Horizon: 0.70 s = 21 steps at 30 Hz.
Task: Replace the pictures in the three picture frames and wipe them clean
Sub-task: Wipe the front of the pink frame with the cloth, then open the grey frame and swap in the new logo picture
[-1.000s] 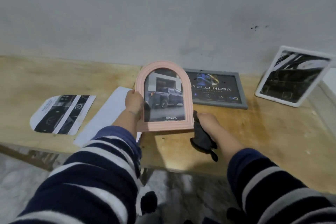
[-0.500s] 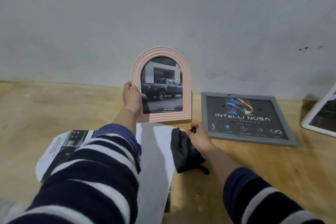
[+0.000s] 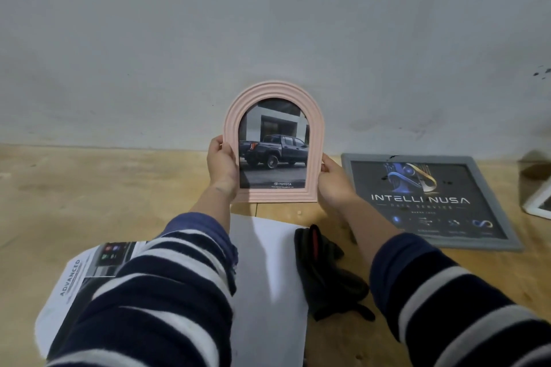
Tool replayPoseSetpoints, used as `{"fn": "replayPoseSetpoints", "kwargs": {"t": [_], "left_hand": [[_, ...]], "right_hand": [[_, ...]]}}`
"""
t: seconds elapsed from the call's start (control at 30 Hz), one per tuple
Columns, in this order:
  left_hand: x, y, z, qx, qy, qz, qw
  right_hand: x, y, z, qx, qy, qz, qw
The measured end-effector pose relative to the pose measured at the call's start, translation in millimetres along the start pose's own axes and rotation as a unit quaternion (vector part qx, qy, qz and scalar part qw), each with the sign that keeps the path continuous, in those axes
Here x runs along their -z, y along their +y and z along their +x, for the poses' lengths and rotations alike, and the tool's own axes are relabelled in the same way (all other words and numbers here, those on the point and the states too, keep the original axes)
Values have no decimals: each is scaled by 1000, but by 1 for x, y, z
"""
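Observation:
A pink arched frame (image 3: 274,143) with a pickup-truck picture stands upright at the back of the wooden table (image 3: 104,188), near the wall. My left hand (image 3: 222,165) grips its left edge and my right hand (image 3: 332,180) grips its right edge. A grey rectangular frame (image 3: 429,199) with a dark "INTELLI NUSA" picture lies flat to the right. Only a corner of a white frame (image 3: 539,205) shows at the far right edge. A black cloth (image 3: 325,271) lies on the table under my right forearm.
A white sheet (image 3: 268,277) lies on the table before me. An arch-cut printed picture (image 3: 74,277) marked "ADVANCED" lies at the lower left, partly under my left sleeve. A grey wall (image 3: 268,24) rises behind the table.
My right hand let go of the black cloth, which now lies on the table, and took hold of the pink frame's right edge. The frame moved farther back toward the wall.

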<state>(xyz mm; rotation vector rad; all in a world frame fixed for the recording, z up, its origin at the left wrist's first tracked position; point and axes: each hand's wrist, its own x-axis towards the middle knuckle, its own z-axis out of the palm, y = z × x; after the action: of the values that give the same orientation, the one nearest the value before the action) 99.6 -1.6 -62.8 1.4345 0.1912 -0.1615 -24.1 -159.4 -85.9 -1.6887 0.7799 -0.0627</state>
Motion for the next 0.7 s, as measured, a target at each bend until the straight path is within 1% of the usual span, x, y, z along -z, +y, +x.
{"fn": "replayPoseSetpoints", "kwargs": {"t": [0.07, 0.17, 0.27, 0.37, 0.47, 0.5, 0.57, 0.63, 0.7], "left_hand": [[0, 2, 7, -3, -5, 7, 1000], [-2, 5, 16, 7, -7, 7, 1000], [-3, 5, 21, 24, 4, -9, 1000], [-3, 5, 21, 34, 12, 4, 999], [-1, 8, 21, 40, 19, 25, 999], [-2, 10, 20, 39, 33, 50, 997], [-5, 11, 14, 29, 103, 140, 984], [-11, 12, -2, 11, 181, 232, 956], [-21, 8, -22, -19, 207, 287, 935]], "right_hand": [[-8, 12, 17, 8, 2, 27, 1000], [-14, 4, 15, 13, 19, 62, 998], [-18, -1, 17, 4, 2, 61, 998], [-20, 1, 26, -9, -14, 63, 998], [-16, -13, 15, -20, -16, 50, 998], [-14, -16, 11, -17, -15, 40, 999], [-10, -18, 8, -20, -7, 11, 1000], [-4, -18, 3, -24, 14, -10, 1000], [6, -14, -2, -29, 31, -32, 999]]}}
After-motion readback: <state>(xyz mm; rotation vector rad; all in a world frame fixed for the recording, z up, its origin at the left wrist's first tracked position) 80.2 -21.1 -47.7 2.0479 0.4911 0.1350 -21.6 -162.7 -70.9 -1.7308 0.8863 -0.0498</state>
